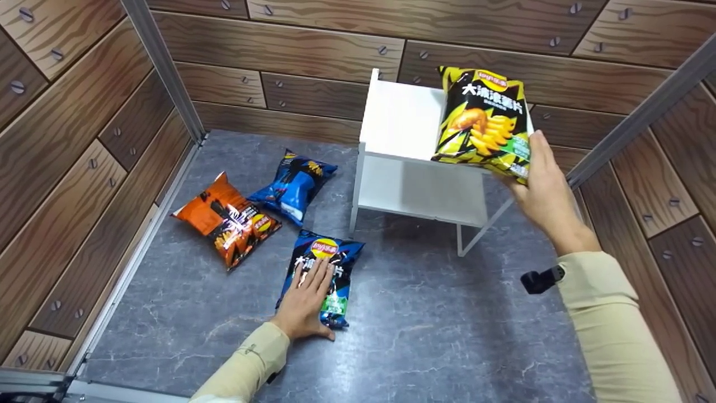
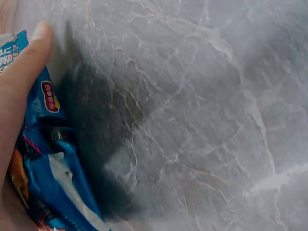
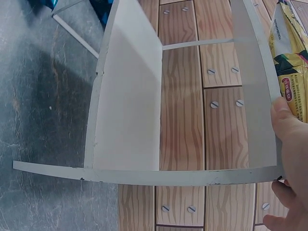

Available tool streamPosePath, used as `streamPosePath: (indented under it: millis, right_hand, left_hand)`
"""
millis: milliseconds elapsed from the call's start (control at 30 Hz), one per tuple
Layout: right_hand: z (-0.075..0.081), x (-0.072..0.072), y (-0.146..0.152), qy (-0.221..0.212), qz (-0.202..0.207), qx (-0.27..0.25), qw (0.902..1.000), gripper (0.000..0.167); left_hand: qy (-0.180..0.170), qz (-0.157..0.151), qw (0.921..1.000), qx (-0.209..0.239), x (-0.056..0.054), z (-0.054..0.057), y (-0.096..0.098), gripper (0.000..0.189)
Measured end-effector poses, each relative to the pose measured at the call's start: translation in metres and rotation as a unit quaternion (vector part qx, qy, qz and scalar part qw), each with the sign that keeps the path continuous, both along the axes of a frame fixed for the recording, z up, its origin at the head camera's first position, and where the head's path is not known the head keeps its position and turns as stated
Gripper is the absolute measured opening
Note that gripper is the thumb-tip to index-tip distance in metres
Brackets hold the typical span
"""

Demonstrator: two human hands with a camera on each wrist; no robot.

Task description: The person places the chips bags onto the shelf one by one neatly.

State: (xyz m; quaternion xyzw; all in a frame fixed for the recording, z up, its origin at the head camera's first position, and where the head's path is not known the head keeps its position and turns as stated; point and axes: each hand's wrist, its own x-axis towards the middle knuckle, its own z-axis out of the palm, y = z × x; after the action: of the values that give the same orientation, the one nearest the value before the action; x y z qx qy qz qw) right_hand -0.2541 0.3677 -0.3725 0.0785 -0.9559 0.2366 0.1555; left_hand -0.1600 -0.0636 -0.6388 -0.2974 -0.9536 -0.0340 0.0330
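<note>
1. Left hand (image 1: 306,299): we record it lying flat, palm down, on the dark blue crisp bag (image 1: 324,274), which rests on the grey marbled floor (image 1: 436,330) nearest to us. The fingers are straight and slightly spread over the bag's middle, their tips just short of the round logo at its far end; nothing is curled round the packet. In the left wrist view we see the thumb (image 2: 26,57) laid along the bag's (image 2: 45,159) edge.

2. Orange crisp bag (image 1: 229,221): we note it lying on the floor to the left of the dark blue one, near but apart.

3. Light blue crisp bag (image 1: 293,187): it lies just beyond the orange bag, their nearest corners close together; we cannot tell whether they touch.

4. Right hand (image 1: 545,187): we find it raised, gripping the yellow-and-black crisp bag (image 1: 485,123) by its lower right corner. The thumb lies on the printed front and the fingers go behind the packet, hidden from us. In the right wrist view the thumb (image 3: 288,125) presses the bag's (image 3: 291,57) edge.

5. White shelf (image 1: 403,120): a two-tier stand against the wood-patterned back wall (image 1: 313,50). We log the held bag upright over the right end of the top tier.
</note>
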Motion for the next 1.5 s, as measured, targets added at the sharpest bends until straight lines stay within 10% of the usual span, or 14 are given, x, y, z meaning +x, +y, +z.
streamPosePath:
  millis: [867, 1500]
  right_hand:
    - [-0.001, -0.001, 0.002, -0.007, -0.006, 0.000, 1.0000, 0.088]
    - [-0.002, -0.001, 0.001, 0.006, 0.003, -0.010, 0.9999, 0.088]
  left_hand:
    - [0.024, -0.043, 0.9980, 0.039, -0.002, -0.006, -0.005, 0.109]
    - [0.083, -0.043, 0.9916, 0.089, -0.016, 0.028, -0.020, 0.087]
